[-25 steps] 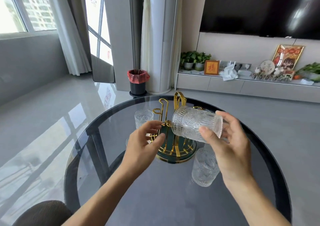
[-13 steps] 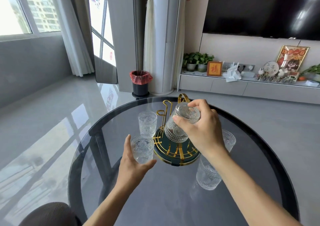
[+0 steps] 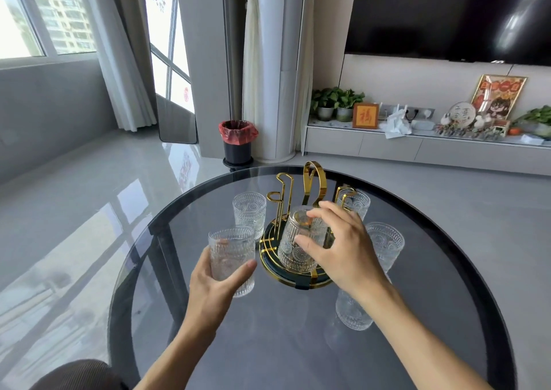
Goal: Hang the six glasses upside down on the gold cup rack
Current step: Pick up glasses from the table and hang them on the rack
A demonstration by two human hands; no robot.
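The gold cup rack [image 3: 311, 180] stands mid-table on a round dark base. One ribbed glass [image 3: 293, 254] sits upside down over a front peg of the rack. My right hand [image 3: 343, 255] wraps it, thumb on its side and fingertips on its upturned bottom. My left hand [image 3: 214, 288] grips an upright glass [image 3: 231, 252] just left of the rack. Other glasses stand upright around the rack: back left [image 3: 249, 213], back right [image 3: 356, 203], right [image 3: 386, 245], and front right [image 3: 353, 315], partly behind my right forearm.
The round dark glass table [image 3: 268, 345] has its rim close behind the rack. Two gold pegs [image 3: 283, 192] at the rack's back left carry nothing. A brown seat [image 3: 74, 374] is at the bottom left. A red-lined bin [image 3: 237, 142] stands on the floor beyond.
My right hand turned the glass fully over and lowered it onto the rack. My left hand closed around the glass left of the rack.
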